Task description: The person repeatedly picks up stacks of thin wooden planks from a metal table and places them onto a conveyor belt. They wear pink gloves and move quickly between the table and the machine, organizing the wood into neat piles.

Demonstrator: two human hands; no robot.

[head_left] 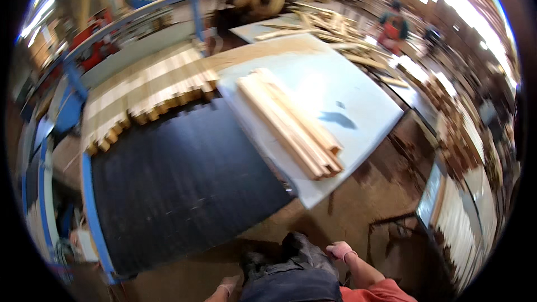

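Long, pale, square-edged wooden strips (289, 121), side by side

Head cam, left fisheye of the pair, looks forward and steeply down from the wearer's head, left hand (228, 286) and right hand (340, 250) nearest, at lower edge. Table (366, 92) mid-frame, middle range; co-worker (394, 30) far off, upper right.

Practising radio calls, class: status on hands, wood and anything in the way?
Left hand, right hand: low, off the pale table. Wood stack: lying there, nothing seen covering it. Black surface alongside, left.
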